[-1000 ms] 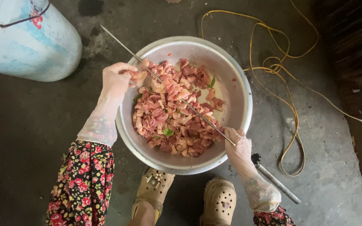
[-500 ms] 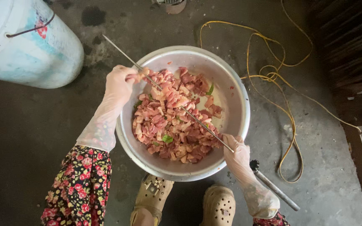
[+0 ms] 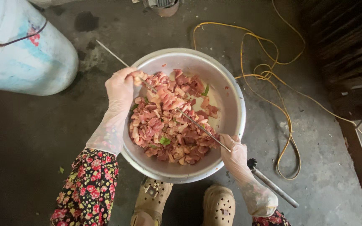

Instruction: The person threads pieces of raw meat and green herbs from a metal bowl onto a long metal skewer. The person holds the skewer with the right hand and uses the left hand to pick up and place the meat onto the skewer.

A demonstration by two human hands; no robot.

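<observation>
A large metal bowl (image 3: 231,90) sits on the concrete floor, filled with pink chopped meat pieces (image 3: 168,121) and a few green bits. A long thin metal skewer (image 3: 189,121) crosses the bowl from upper left to lower right. My left hand (image 3: 121,86), in a clear plastic glove, pinches a meat piece on the skewer at the bowl's left rim. The skewer's handle end is gripped by my gloved right hand (image 3: 233,152) at the bowl's lower right rim.
A white and blue plastic bucket (image 3: 21,54) lies at the upper left. A yellow cord (image 3: 288,121) loops over the floor right of the bowl. My two tan clogs (image 3: 218,205) stand just below the bowl. Dark wooden boards (image 3: 344,46) fill the upper right.
The view has shifted so the bowl sits lower and more central. Both hands stay on the skewer, the left one still working meat along it at the bowl's left rim.
</observation>
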